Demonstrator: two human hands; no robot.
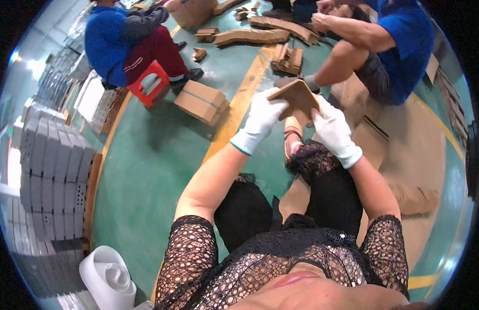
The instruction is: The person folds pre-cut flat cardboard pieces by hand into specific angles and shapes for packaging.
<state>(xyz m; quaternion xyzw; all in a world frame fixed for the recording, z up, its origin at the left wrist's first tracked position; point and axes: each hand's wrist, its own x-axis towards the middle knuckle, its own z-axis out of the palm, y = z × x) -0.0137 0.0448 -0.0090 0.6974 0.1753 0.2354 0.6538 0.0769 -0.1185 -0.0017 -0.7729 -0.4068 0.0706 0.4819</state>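
A folded brown cardboard piece is held up in front of me, above my knees. My left hand, in a white glove with a green-edged cuff, is closed on its left side. On the right side, my right hand grips the piece, also in a white glove; a bare fingertip shows there. The panels meet at an angle, with a fold between them. Part of the piece is hidden behind my fingers.
Ahead lie long cardboard strips and a small cardboard bundle. A strapped carton stands left, near a seated person on a red stool. Another person sits right. Grey stacked parts and a white foam roll are left.
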